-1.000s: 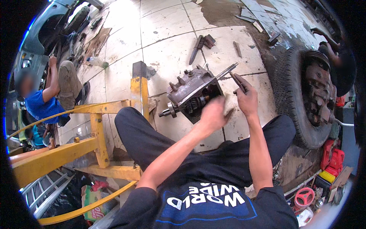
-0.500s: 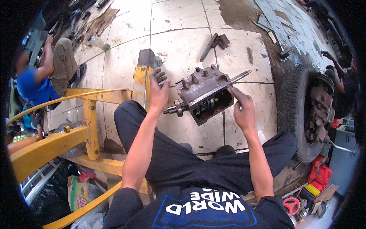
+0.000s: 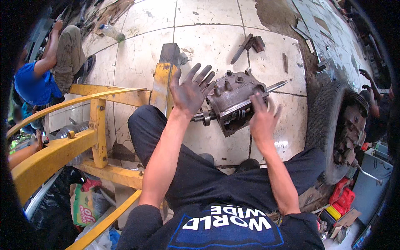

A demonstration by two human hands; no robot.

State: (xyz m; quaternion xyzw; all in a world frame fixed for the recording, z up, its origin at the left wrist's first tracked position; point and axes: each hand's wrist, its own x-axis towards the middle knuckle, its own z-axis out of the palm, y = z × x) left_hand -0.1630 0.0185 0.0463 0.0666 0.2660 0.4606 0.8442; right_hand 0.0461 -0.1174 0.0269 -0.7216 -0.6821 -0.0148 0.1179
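Basically, the step in hand looks like handling or checking the metal gear casing (image 3: 234, 91); neither hand has a clear grip on it, so probably a pause between holds. Casing sits on the tiled floor (image 3: 277, 143) between the person's bent legs, open side toward the body, gears (image 3: 237, 115) visible inside. Long shaft (image 3: 276, 86) sticks out its right end; a round collar (image 3: 206, 116) sits on the stub at the left end.

Left hand (image 3: 188, 96): palm up to the camera, fingers spread wide, smudged dark, nothing held. It's at the casing's left end, fingertips overlapping the near-left corner in view; can't tell if they touch.

Right hand (image 3: 263, 120): fingers loosely bent and apart, no tool visible in it. Fingertips reach the casing's right end, near where the long shaft comes out; contact unclear, slight blur.

Next move, as a judgement: shifting the casing would call for both hands closing on its ends, clear of the exposed gears. Smudged fingers could slip on the metal.

Nearby: dark metal pieces (image 3: 258, 43) beyond the casing, yellow frame (image 3: 161, 85) left, tyre (image 3: 324, 125) right.
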